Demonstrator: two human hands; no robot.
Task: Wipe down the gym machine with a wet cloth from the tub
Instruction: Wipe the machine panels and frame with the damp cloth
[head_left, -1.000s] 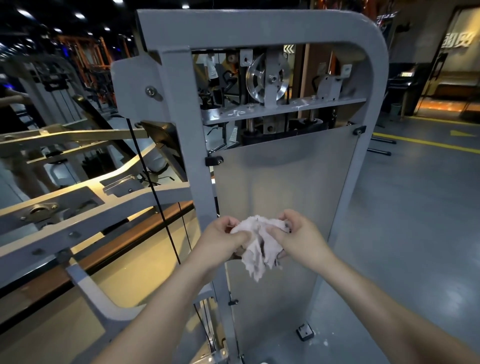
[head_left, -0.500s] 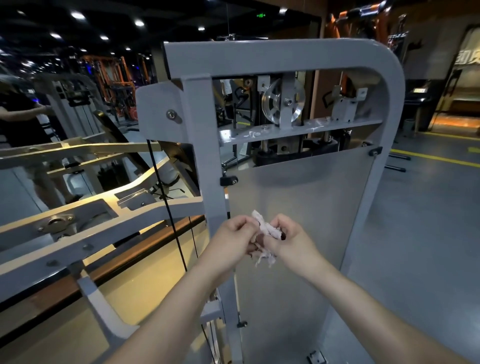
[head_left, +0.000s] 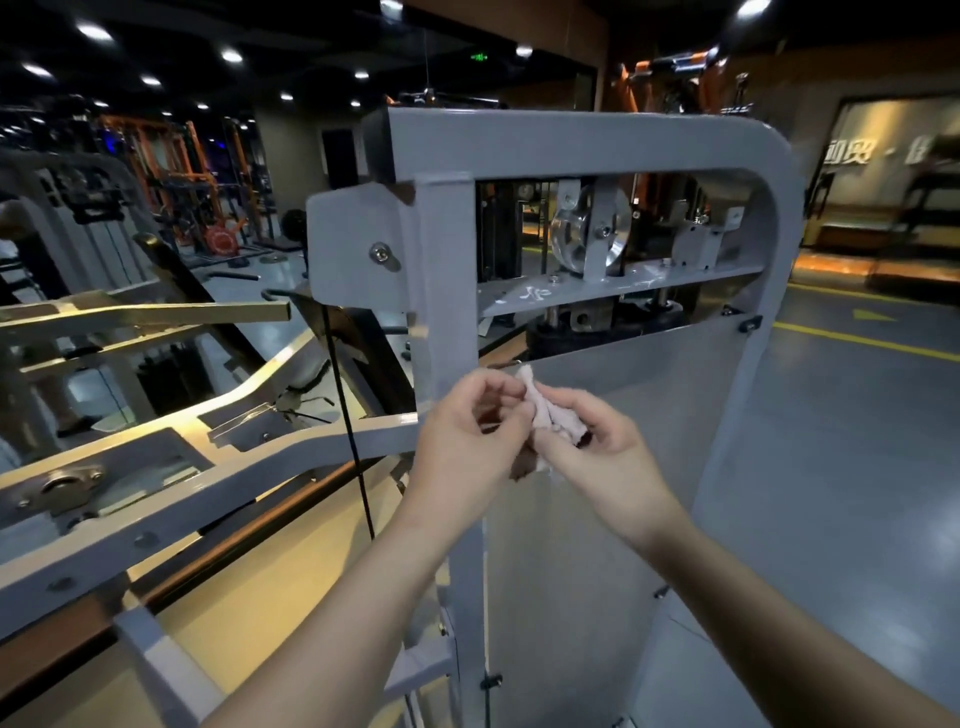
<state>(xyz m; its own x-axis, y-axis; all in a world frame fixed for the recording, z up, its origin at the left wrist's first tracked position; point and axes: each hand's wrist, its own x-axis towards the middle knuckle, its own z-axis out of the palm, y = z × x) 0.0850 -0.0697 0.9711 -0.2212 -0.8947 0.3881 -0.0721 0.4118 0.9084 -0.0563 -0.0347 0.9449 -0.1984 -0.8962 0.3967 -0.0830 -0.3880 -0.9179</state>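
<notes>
A grey gym machine frame (head_left: 587, 148) with a rounded top corner stands right in front of me, a frosted panel (head_left: 613, 467) covering its lower half. A pale pinkish cloth (head_left: 550, 415) is bunched small between both my hands, in front of the panel's upper left corner. My left hand (head_left: 467, 441) pinches the cloth's left side with curled fingers. My right hand (head_left: 602, 452) grips the cloth from the right. The tub is out of sight.
A silver pulley (head_left: 589, 234) and crossbar (head_left: 618, 286) sit inside the frame's upper opening. Grey lever arms (head_left: 171, 467) and a black cable (head_left: 348, 415) extend to the left. Open grey floor with yellow lines (head_left: 862, 338) lies to the right.
The cloth, hanging loose a second ago, is now gathered into a tight bunch between my hands. My hands have risen up the panel as the view tilted upward.
</notes>
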